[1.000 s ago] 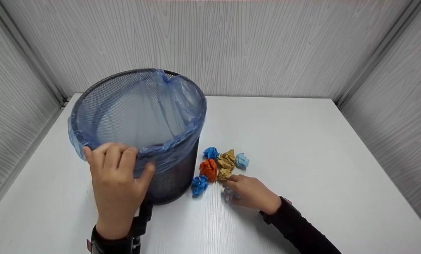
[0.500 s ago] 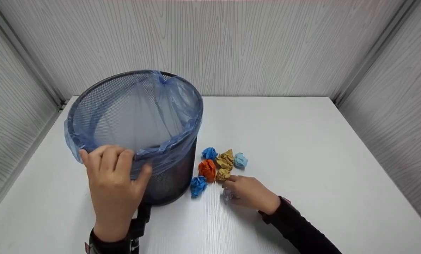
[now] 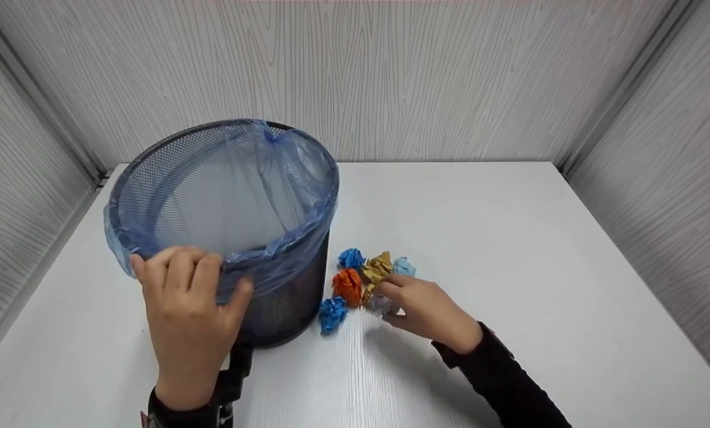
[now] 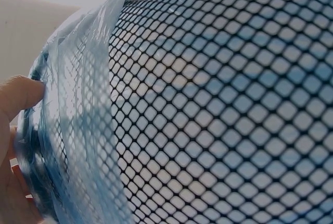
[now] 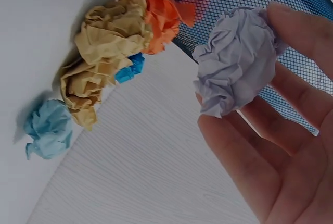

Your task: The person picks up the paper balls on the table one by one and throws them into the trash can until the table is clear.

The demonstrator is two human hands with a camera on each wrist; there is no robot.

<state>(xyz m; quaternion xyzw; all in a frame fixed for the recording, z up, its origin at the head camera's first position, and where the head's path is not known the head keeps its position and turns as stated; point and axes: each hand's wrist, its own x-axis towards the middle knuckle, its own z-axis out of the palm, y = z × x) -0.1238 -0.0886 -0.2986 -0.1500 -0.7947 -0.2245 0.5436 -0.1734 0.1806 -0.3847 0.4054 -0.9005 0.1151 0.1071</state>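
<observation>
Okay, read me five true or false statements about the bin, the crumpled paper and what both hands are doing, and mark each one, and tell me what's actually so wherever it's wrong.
1. The right hand holds a whitish paper ball. True.
2. Only one hand is touching anything. False: the left hand also grips the bin by its near rim, over the blue liner.
3. The blue liner folds over the front of the bin's rim. True.
4. Every paper ball is inside the bin. False: the orange ball, for one, lies on the table beside it.
5. The light blue ball is farther from the bin than the orange ball. True.
</observation>
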